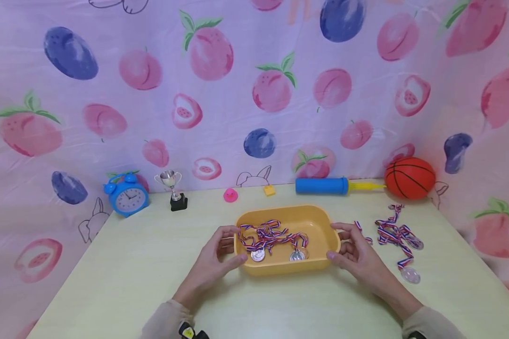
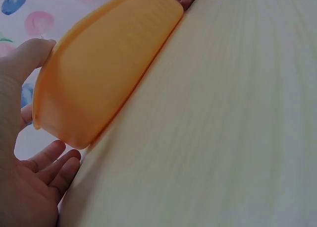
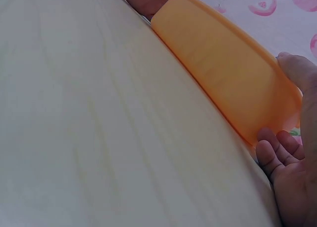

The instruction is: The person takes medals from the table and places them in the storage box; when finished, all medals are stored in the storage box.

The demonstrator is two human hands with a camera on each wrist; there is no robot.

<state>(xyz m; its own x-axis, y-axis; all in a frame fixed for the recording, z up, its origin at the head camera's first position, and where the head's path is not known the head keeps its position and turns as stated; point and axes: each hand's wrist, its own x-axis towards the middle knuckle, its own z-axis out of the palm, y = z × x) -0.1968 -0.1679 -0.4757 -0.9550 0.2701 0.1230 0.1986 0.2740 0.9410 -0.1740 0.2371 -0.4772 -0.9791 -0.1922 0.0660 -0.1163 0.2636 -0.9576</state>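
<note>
We see a fruit-print cloth behind a pale surface. On it, midway between our hands, sits a yellow basin. The fingers of our left hand and right hand pinch its two ends, thumbs on the near rim. Beyond it lies a blue pump, with a red basketball at its yellow end. Back left stand a blue alarm clock and a trophy. Ribboned medals lie tangled inside the basin; more medals lie right of it. Smallest are a pink duck and yellow block.
</note>
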